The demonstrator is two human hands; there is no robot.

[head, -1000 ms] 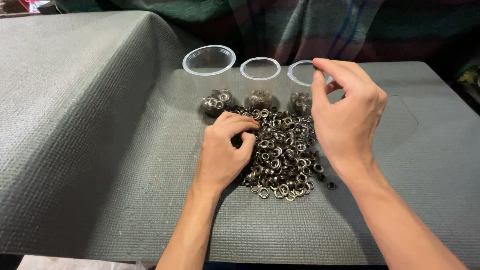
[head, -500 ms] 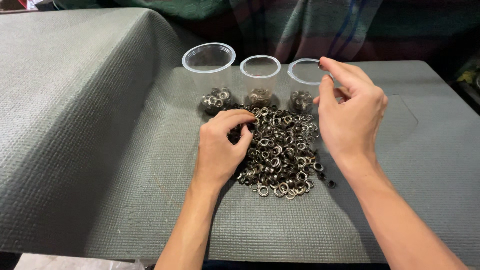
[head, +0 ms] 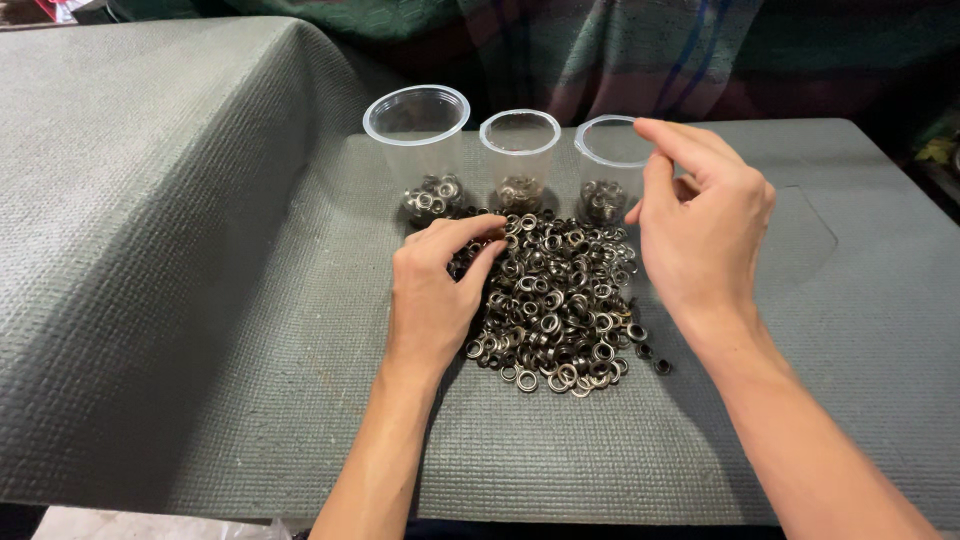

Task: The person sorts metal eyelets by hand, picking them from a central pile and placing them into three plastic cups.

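A heap of small dark metal rings [head: 560, 300] lies on a grey mat [head: 250, 300]. Behind it stand three clear plastic cups in a row: the left cup [head: 417, 140], the middle cup [head: 520, 150] and the right cup [head: 600, 160]. Each has a few rings at the bottom. My left hand [head: 435, 290] rests on the heap's left edge, with thumb and forefinger curled over rings there. Whether it grips any is hidden. My right hand [head: 705, 225] hovers at the right cup's rim, forefinger and thumb apart, with nothing seen between them.
The mat rises in a fold over a raised part at the left [head: 150, 120]. A green, red and blue plaid cloth [head: 620, 50] hangs behind the cups. A few stray rings [head: 655, 360] lie off the heap's right edge.
My right hand's thumb and forefinger, pinched together by the right cup before, have spread apart. My left hand has stayed on the heap with only slight finger movement.
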